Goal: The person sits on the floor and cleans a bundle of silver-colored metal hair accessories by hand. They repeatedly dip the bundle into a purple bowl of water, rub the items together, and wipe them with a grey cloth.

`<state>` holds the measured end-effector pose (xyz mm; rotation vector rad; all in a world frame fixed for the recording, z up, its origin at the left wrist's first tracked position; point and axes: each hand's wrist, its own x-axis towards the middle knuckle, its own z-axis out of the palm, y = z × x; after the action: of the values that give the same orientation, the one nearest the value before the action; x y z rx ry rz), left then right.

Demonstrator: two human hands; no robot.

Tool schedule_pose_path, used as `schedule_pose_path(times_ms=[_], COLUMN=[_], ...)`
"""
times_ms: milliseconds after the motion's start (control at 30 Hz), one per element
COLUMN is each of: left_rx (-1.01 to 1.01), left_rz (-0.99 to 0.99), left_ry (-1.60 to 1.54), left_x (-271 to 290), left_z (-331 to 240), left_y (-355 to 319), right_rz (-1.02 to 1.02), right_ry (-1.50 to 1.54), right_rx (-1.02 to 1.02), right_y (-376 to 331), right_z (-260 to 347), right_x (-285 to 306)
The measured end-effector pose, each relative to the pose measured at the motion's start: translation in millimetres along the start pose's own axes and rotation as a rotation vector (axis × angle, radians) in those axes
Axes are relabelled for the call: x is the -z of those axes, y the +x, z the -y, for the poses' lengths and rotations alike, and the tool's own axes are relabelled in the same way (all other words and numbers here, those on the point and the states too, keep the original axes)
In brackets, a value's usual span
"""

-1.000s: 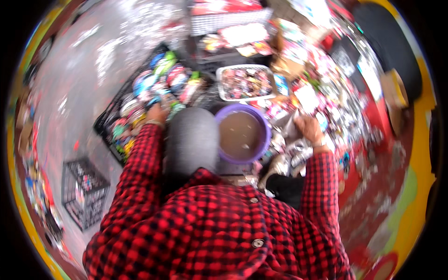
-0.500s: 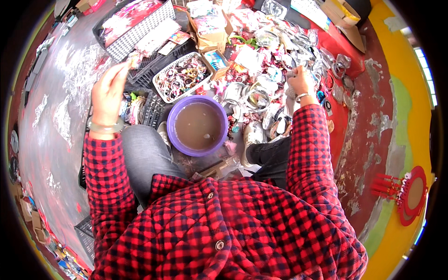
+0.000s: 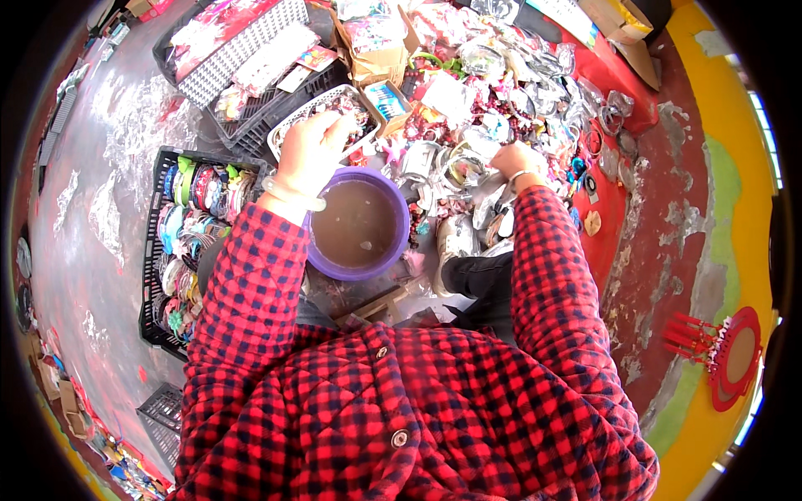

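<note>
My left hand [image 3: 316, 152], a pale bangle on its wrist, hovers over the near edge of a white basket [image 3: 272, 144] of small hair ties. Its fingers are loosely stretched and nothing shows in them. Just below it stands a purple tub [image 3: 403, 238] of murky brown water [image 3: 355, 217]. My right hand [image 3: 520, 159], with a bracelet, is closed over the heap of plastic-wrapped headbands and trinkets [image 3: 468, 167]. Whatever its fingers hold is hidden.
To the left, a black crate [image 3: 150, 321] holds rows of colourful headbands [image 3: 196, 188]. Behind it are more crates [image 3: 251, 83] and an open cardboard box [image 3: 376, 63]. A small box with blue packets [image 3: 386, 102] adjoins the basket. My shoe [image 3: 456, 238] is beside the tub.
My left hand has swung right and nearer from the crates to above the basket and tub, uncovering the headband crate. My right hand has shifted slightly left and nearer, still closed.
</note>
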<state>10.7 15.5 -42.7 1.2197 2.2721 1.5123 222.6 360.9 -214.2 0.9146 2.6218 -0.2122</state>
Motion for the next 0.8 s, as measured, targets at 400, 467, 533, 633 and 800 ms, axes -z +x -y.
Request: schedule_pose_path(times_ms=[400,467,533,633,800], left_rx=[-0.021,-0.045,-0.059,-0.076,-0.086], left_rz=[0.208,0.214,0.242,0.260,0.240], left_ry=[0.021,0.029,0.032,0.059,0.099], left_x=[-1.2,-1.4,-2.2,-5.3,-7.5], left_z=[-28.5,-25.8,-20.6,-10.6,-12.2], left_y=[-4.8,-7.1,-7.7,-6.0,-7.9], right_rz=[0.539,0.584,0.607,0.562,0.384], right_ry=[-0.164,-0.095,0.001,0.021,0.018], right_rx=[0.119,0.038,-0.044,-0.139,-0.059], right_y=[-25.2,-10.7,2.7,14.4,-3.3], right_z=[144.1,141.8,136.7,133.9,156.7], right_x=[-121.6,-130.4,-151.4,-182.3,-114.9])
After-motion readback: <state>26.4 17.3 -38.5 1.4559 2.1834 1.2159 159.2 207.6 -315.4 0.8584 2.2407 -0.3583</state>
